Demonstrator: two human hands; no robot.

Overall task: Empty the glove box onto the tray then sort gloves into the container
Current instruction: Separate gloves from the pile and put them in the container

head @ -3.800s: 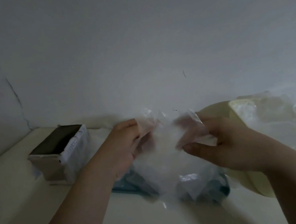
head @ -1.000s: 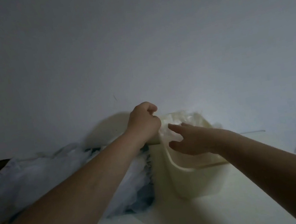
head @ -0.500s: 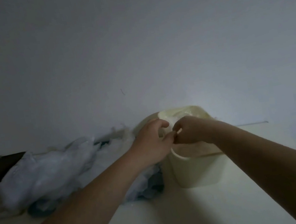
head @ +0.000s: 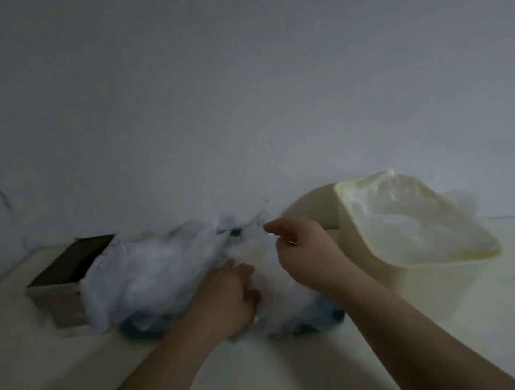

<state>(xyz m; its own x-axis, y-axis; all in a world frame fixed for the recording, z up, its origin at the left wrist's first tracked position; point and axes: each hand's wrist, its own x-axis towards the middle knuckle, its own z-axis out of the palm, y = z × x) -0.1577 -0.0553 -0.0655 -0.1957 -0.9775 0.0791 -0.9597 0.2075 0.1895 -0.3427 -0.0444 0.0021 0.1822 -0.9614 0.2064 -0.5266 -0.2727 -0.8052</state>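
Both hands are in the pile of clear plastic gloves [head: 148,278]. My left hand [head: 228,299] lies knuckles up, fingers curled into the film and gripping it. My right hand [head: 308,254], just above and right of it, pinches a thin sheet of the same pile between thumb and forefinger. Under both grips a teal tray [head: 142,330] shows at the pile's near edge. Left of the left grip stands the open glove box [head: 60,291], its lettering too blurred to read. Close to the right of the right grip, the cream container [head: 357,246] holds more clear gloves [head: 414,224].
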